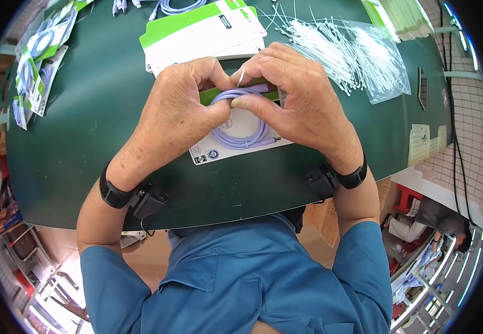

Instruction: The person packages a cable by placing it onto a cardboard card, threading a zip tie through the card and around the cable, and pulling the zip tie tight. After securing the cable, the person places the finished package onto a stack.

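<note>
A coiled lilac cable lies on a white and green printed backing card at the middle of the table's near side. With thumb and forefinger closed, my left hand grips the coil's upper left. Opposite it, my right hand pinches at the top of the coil, its thumb pressing on the cable. A thin white cable tie sticks up between the fingertips of both hands; its loop is hidden by the fingers.
Beyond my hands lies a stack of white and green cards. Loose white cable ties spread beside a clear bag of ties. Carded lilac cables pile at the left edge of the green table. Another person sits at far right.
</note>
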A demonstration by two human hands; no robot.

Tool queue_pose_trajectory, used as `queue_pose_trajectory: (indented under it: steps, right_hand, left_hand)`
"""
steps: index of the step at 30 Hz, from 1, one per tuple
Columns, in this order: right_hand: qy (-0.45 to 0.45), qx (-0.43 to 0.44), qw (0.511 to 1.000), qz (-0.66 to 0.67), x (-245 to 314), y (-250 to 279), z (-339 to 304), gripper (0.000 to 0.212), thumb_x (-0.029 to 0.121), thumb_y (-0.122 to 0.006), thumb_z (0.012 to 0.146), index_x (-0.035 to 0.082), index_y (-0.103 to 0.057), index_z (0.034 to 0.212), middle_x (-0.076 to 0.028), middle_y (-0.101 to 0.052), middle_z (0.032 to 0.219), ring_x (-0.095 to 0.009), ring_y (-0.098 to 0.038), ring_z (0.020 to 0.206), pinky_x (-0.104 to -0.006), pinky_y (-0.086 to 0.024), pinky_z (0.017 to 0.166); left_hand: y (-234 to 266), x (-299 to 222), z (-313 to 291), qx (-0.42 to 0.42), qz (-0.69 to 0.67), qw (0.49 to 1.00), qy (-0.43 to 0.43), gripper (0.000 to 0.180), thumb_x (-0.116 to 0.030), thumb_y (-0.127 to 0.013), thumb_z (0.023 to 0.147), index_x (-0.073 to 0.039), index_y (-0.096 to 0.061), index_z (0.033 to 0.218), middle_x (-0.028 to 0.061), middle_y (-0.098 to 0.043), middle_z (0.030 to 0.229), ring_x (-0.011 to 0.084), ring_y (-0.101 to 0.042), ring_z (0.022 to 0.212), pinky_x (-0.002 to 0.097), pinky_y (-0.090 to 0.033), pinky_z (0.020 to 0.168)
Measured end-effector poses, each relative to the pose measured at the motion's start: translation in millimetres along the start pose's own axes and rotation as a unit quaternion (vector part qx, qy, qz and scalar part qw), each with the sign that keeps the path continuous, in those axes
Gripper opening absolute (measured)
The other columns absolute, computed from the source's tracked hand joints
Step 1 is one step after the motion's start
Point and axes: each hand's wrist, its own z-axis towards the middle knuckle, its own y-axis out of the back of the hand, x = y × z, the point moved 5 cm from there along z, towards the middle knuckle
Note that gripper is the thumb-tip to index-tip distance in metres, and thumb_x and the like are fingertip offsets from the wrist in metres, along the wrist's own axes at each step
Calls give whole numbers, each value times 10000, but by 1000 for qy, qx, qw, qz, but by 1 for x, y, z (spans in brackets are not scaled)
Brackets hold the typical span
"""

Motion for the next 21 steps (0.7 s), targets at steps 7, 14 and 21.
queue_pose_trajectory:
  steps: [7, 14, 21]
  right_hand:
    - [-21, -5, 1000, -18, -3, -6, -1, 120, 65, -798, 828, 40, -693, 880, -64, -684, 813, -233, -646, 702, -327, -519, 633]
    - [-6, -28, 999, -41, -1, -9, -1, 102, 43, -776, 848, 35, -676, 865, -69, -688, 825, -239, -681, 706, -321, -531, 609]
    - [6, -46, 997, -59, -2, -11, -1, 108, 49, -777, 854, 39, -671, 868, -63, -689, 827, -232, -691, 719, -316, -535, 612]
  left_hand:
    - [-7, 4, -3, 7, 35, 999, -1, 112, -2, -674, 789, 41, -621, 878, 94, -626, 737, 136, -540, 654, 309, -472, 616]
    - [-13, 4, -5, 13, 8, 1000, 8, 118, -5, -664, 791, 45, -605, 880, 104, -597, 731, 153, -516, 655, 324, -467, 620]
    - [-14, 6, -4, 47, 16, 998, 28, 110, 16, -648, 803, 44, -614, 904, 95, -632, 800, 160, -571, 745, 323, -500, 744]
